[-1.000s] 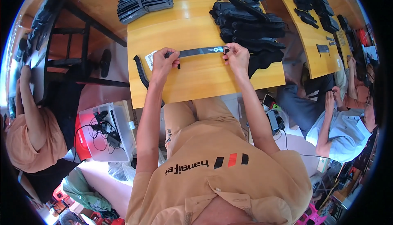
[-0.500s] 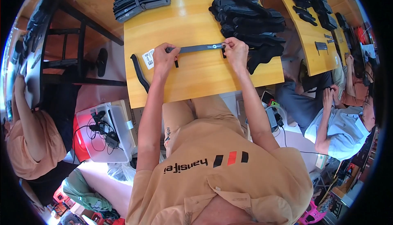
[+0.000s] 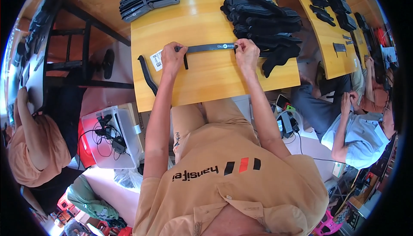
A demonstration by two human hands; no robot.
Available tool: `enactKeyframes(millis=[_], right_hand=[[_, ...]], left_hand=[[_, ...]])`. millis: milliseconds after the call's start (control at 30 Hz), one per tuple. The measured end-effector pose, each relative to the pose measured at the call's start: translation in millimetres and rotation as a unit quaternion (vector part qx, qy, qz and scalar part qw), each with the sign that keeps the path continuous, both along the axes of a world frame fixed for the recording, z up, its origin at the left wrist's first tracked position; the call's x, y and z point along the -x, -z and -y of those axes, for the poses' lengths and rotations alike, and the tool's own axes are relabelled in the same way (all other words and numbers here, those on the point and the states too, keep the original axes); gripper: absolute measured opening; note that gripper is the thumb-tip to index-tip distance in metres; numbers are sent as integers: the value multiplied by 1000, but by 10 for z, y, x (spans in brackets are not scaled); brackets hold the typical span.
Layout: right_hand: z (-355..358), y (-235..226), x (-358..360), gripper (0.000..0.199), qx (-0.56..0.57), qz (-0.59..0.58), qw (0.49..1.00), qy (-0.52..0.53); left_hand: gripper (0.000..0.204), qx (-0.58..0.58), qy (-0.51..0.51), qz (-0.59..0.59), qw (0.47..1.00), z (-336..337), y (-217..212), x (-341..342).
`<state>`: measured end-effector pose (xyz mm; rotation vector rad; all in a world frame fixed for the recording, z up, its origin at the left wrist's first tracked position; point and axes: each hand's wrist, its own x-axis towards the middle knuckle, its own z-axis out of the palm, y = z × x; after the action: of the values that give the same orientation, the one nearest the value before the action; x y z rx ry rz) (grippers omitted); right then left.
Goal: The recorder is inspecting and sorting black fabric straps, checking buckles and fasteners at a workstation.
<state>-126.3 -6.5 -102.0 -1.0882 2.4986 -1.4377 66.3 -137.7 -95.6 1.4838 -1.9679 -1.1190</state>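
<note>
Strap: the long dark grey, flat, fabric-like strap with pale print near its right end is stretched between the person's two hands, over the far half of the smooth yellow wooden surface; whether its middle touches the wood cannot be told.
Left hand: the fingers of the person's left hand are pinched closed on the strap's left part, a short dark tail hanging below them.
Right hand: the fingers of the right hand are likewise closed on the other end, just beside the print.
Pinch: each grip looks small, so uneven pulling could let one end slip and the strap spring slack or twist.
Black pile: the loose heap of soft black folded fabric pieces lies near the right hand; a wide swing of that forearm might drag the nearest piece or topple the stack.
Left edge: a narrow black curved strip and a small white printed paper label lie near the left forearm, which could sweep either aside.
</note>
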Motion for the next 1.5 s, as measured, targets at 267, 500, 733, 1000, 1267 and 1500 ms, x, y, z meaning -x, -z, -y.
enactKeyframes(millis=[267, 500, 733, 1000, 1267, 1500], right_hand=[[-4, 26, -12, 2, -22, -33, 999, -10], [9, -6, -15, 3, -9, -17, 1000, -15], [26, 23, 14, 4, -11, -7, 1000, -8], [21, -13, -25, 4, -4, 7, 1000, -8], [-46, 0, -40, 6, -1, -94, 995, -21], [-358, -279, -141, 24, -10, -64, 996, -59]], left_hand=[[19, 42, -3, 30, 999, -66, -69, 5], [16, -7, -25, 19, 999, -65, -43, -56], [14, 46, -27, 41, 998, -157, -74, -12], [14, 28, -32, 14, 999, -120, 5, -126], [15, 155, -52, 22, 986, -201, 38, -207], [21, 190, -52, -41, 979, -421, -270, -244]])
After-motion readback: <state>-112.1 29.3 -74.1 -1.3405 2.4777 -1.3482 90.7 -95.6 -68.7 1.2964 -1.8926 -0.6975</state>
